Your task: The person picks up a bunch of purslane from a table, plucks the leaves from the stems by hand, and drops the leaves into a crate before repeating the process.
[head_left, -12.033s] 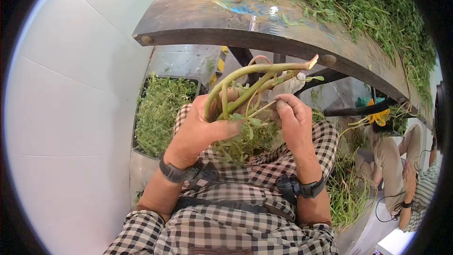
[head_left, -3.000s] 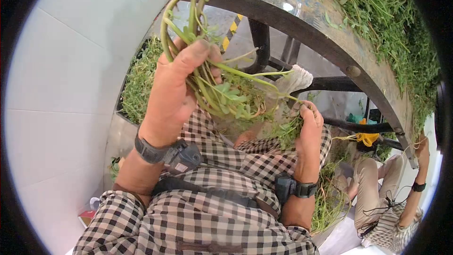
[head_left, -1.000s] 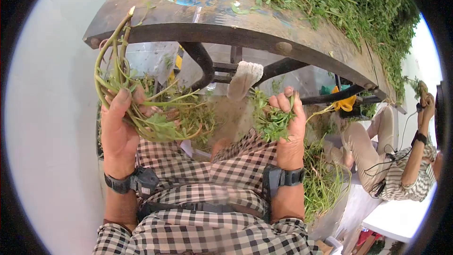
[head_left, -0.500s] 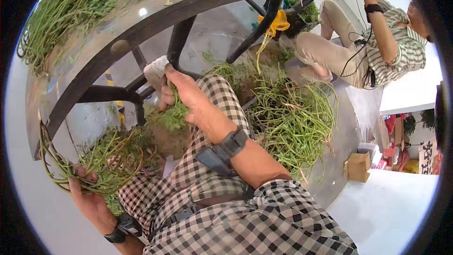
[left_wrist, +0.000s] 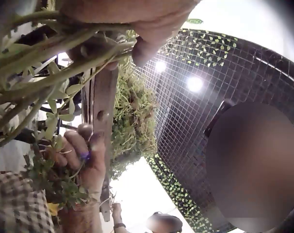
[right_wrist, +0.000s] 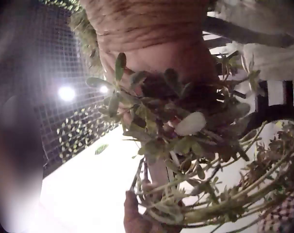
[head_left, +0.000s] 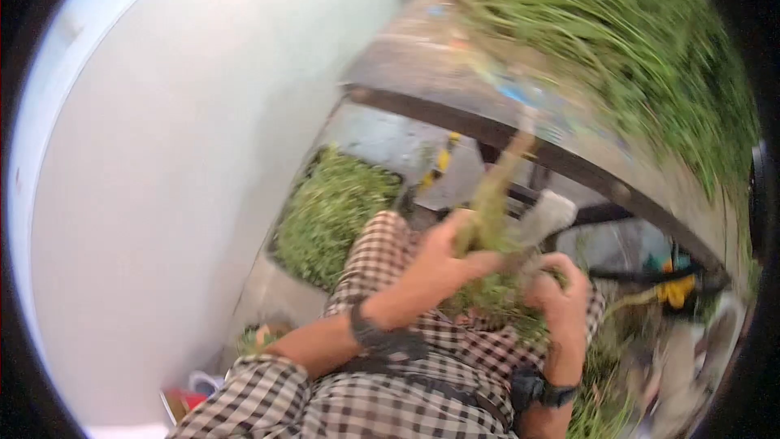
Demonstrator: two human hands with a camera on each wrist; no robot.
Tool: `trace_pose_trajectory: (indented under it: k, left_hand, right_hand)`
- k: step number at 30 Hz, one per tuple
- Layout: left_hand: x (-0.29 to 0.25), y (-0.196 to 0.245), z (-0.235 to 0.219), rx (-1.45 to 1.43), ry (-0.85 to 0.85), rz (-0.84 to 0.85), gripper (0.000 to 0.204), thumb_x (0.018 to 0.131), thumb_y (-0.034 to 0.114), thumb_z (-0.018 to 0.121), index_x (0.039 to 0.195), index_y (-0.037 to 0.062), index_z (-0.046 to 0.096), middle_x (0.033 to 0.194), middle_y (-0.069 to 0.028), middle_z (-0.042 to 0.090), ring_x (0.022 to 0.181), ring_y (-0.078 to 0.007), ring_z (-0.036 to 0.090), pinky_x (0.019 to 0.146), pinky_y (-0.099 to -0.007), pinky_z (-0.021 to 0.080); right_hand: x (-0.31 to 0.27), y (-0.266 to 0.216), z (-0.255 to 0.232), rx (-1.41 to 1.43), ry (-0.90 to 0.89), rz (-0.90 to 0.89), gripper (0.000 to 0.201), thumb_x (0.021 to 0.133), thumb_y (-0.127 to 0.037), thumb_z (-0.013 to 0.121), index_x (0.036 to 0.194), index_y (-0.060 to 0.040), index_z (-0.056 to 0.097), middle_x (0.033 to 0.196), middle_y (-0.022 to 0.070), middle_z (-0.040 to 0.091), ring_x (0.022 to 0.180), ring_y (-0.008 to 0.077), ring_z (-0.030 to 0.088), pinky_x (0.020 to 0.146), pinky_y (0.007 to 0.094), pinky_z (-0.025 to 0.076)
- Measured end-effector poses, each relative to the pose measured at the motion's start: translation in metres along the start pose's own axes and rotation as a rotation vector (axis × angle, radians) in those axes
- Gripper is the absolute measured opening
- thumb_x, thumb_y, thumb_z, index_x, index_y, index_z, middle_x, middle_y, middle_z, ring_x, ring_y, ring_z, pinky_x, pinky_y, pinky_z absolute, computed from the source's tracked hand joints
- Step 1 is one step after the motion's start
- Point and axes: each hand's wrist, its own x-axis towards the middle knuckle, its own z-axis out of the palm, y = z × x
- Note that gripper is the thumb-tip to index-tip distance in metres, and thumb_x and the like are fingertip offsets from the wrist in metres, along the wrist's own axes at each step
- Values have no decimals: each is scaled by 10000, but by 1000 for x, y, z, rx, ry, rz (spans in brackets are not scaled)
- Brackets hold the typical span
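My left hand grips a bunch of thick green plant stems, its cut ends pointing up toward the table edge. In the left wrist view these stems run across under the curled fingers. My right hand, close beside it and slightly lower, has its fingers curled round small leafy sprigs. Those leafy sprigs stick out from the fist in the left wrist view. In the right wrist view, leafy sprigs cover much of the right palm, and the left hand is below with the stems. Motion blurs the head view.
A wooden table bears a large heap of greens. A crate of leafy tips stands at left by the wall. A yellow bag hangs under the table. Long stems lie at right, near another person's trousers.
Earlier the right hand drew a thin stem from the bunch and gathered leafy sprigs. Since half a second ago the view has swung back left and both hands have come together.
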Motion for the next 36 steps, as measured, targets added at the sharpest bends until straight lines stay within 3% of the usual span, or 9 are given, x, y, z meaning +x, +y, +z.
trace_pose_trajectory:
  k: [2, 5, 10, 15, 17, 19, 23, 32, 36]
  left_hand:
    - [7, -6, -2, -15, -64, -3, 373, 740, 129, 647, 1052, -1, 489, 875, -45, 540, 824, -108, 500, 741, -259, 422]
    - [6, -14, -9, -46, -144, -32, 409, 729, 145, 665, 1065, 5, 479, 895, -48, 551, 835, -109, 504, 746, -254, 423]
    - [8, -41, -24, -61, -212, 113, 406, 724, 175, 681, 1047, 25, 487, 906, -51, 565, 817, -122, 521, 727, -267, 430]
    - [-11, -51, -24, 332, -413, 275, 359, 696, 203, 691, 938, 11, 508, 707, -161, 572, 675, -337, 576, 596, -390, 442]
    - [-9, -66, -27, 422, -451, 256, 360, 695, 199, 680, 939, -1, 507, 696, -171, 558, 661, -350, 560, 588, -406, 427]
    - [-4, -71, -33, 466, -522, 150, 399, 698, 210, 647, 985, -28, 504, 753, -196, 554, 700, -348, 547, 621, -417, 421]
    - [4, -94, -45, 312, -438, -81, 520, 710, 261, 612, 1109, -43, 472, 911, -210, 547, 818, -310, 536, 696, -416, 414]
    - [6, -104, -63, 150, -334, -46, 434, 718, 229, 609, 1052, -27, 504, 775, -177, 583, 702, -307, 559, 631, -353, 445]
    - [20, -139, -52, 100, -71, 736, 393, 693, 159, 631, 1047, 20, 536, 936, -140, 592, 831, -265, 566, 775, -353, 443]
  right_hand:
    - [2, -16, -2, 163, 114, 22, 106, 804, -108, 531, 853, -15, 520, 634, 27, 494, 530, 98, 439, 494, 246, 375]
    - [2, -28, -12, 341, -7, -106, 203, 883, -234, 534, 868, -44, 461, 558, -4, 343, 456, 94, 312, 448, 253, 318]
    - [7, -77, 13, 424, -202, -325, 287, 902, -295, 509, 899, -20, 427, 582, 12, 361, 468, 99, 315, 449, 270, 308]
    - [20, -118, 55, 411, -201, -450, 254, 898, -280, 524, 861, -50, 421, 593, -16, 324, 454, 62, 279, 432, 229, 301]
    - [38, -125, 55, 439, -337, -414, 300, 948, -318, 395, 879, -29, 441, 574, 27, 390, 456, 99, 331, 475, 275, 367]
    - [46, -140, 79, 380, -225, -382, 243, 940, -280, 428, 876, -46, 429, 583, -5, 328, 472, 73, 281, 467, 245, 313]
    - [68, -162, 121, 338, -143, -378, 226, 939, -265, 437, 906, -41, 456, 589, -17, 319, 484, 65, 281, 483, 231, 299]
    - [107, -175, 220, 109, -186, -458, 166, 895, -173, 507, 844, -20, 548, 652, 6, 467, 513, 48, 371, 485, 205, 302]
    - [137, -147, 278, -162, -214, -539, 223, 851, -154, 533, 963, 36, 563, 834, 70, 573, 711, 127, 524, 618, 245, 416]
